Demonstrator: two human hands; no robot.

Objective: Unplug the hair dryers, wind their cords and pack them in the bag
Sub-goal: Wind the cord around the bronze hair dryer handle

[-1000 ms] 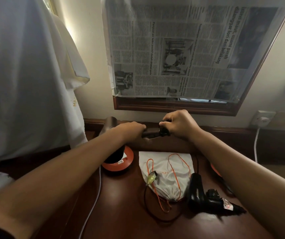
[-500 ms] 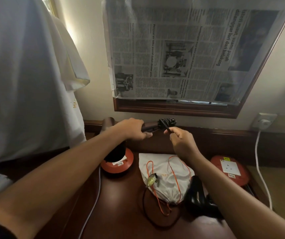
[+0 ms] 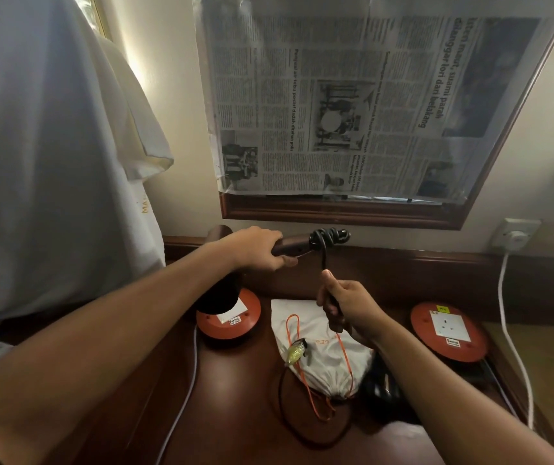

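Note:
My left hand [image 3: 262, 248] grips the handle of a dark brown hair dryer [image 3: 294, 248], held level above the table, its barrel pointing down by my forearm. Black cord [image 3: 330, 235] is wound in a few loops around the handle's end. One strand drops straight down into my right hand [image 3: 344, 302], which is closed on the cord below the handle. A white drawstring bag [image 3: 319, 344] with orange strings lies flat on the table under my right hand. A second, black hair dryer [image 3: 381, 385] lies beside the bag, mostly hidden by my right forearm.
Two round orange socket reels [image 3: 232, 322] [image 3: 448, 327] sit on the dark wooden table [image 3: 235, 414]. A white cable [image 3: 512, 333] runs down from a wall socket [image 3: 515, 233] at right. A mirror covered with newspaper [image 3: 352, 105] hangs ahead, and white shirts [image 3: 51, 146] hang at left.
My right hand has left the handle's end and moved down and toward me, drawing a strand of cord taut. The left hand keeps the dryer steady.

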